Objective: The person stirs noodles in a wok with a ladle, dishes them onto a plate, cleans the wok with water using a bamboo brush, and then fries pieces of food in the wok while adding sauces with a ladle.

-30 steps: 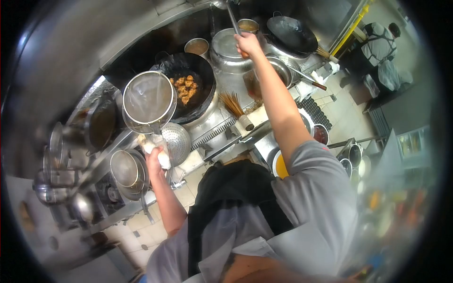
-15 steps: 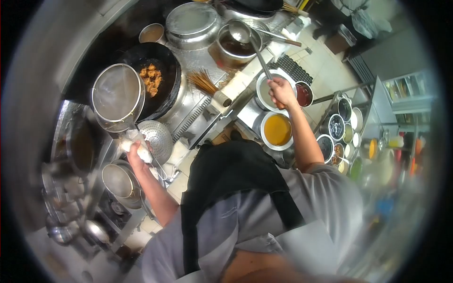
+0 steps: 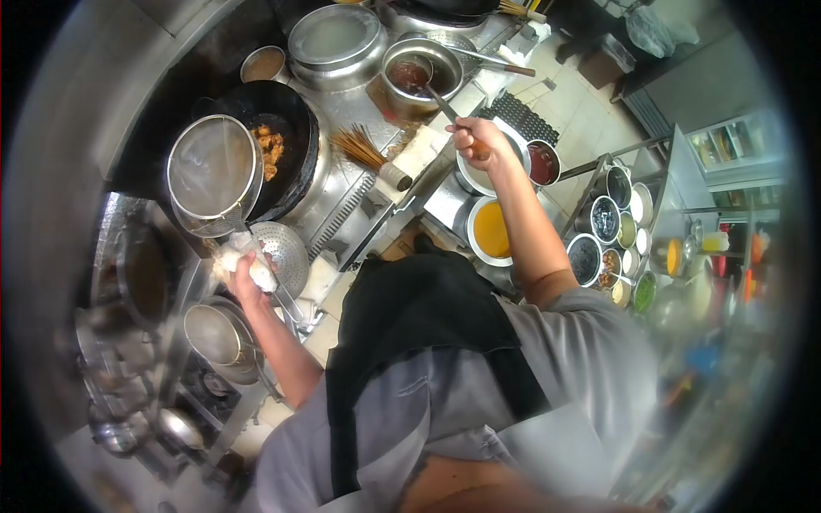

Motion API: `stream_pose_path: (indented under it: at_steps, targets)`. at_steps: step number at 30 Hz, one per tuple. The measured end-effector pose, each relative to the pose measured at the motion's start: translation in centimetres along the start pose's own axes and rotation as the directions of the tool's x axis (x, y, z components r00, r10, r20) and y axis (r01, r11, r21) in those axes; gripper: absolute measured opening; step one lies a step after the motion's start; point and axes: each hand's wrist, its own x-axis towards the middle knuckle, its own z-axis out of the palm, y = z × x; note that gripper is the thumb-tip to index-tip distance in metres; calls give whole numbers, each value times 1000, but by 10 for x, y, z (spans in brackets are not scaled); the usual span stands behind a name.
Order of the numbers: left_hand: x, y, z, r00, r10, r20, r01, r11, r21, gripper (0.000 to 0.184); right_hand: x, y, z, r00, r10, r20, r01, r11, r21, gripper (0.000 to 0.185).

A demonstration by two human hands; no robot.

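My right hand (image 3: 479,144) is closed around the handle of a ladle (image 3: 445,107). The ladle's bowl is down in a metal pot (image 3: 455,64) of dark reddish-brown liquid. A bunched white cloth (image 3: 229,256) is in my left hand (image 3: 250,278), wrapped about the handle of a wire-mesh strainer (image 3: 214,167). The strainer's round basket hangs over the near side of a black wok (image 3: 304,162). Browned fried pieces (image 3: 269,150) lie in the wok, partly behind the strainer. Beside my left hand is a perforated skimmer (image 3: 282,256).
A bamboo brush (image 3: 363,147) lies right of the wok. A lidded-looking metal vessel (image 3: 335,47) and a small bowl (image 3: 263,64) stand behind it. Near my right forearm are a pot of yellow liquid (image 3: 492,231) and a red sauce pan (image 3: 545,162). Several seasoning containers (image 3: 605,218) stand at right.
My right hand has moved left and slightly up, and the ladle's bowl has gone down from above the pot into the liquid. My left hand and the strainer have barely moved.
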Motion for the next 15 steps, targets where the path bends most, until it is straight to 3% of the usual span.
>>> stream_pose_path:
  at_steps: [1, 3, 5, 7, 15]
  targets:
    - [1, -1, -1, 1000, -1, 0, 1, 1000, -4, 45, 1, -6, -2, 1000, -1, -2, 1, 1000, -3, 23]
    - [3, -3, -5, 1000, -21, -21, 21, 999, -36, 47, 0, -15, -5, 981, 103, 164, -149, 943, 299, 28]
    - [6, -6, -13, 1000, -25, -9, 24, 998, -53, 46, -6, -16, -6, 980, 89, 180, -152, 914, 376, 33]
    - [5, -6, -13, 1000, -25, 1, 25, 997, -72, 46, -8, -14, -12, 950, 20, 312, -192, 826, 530, 35]
    - [7, 0, -18, 1000, 1, -2, -2, 1000, -9, 46, -30, -15, -6, 933, -52, 357, -198, 753, 627, 39]
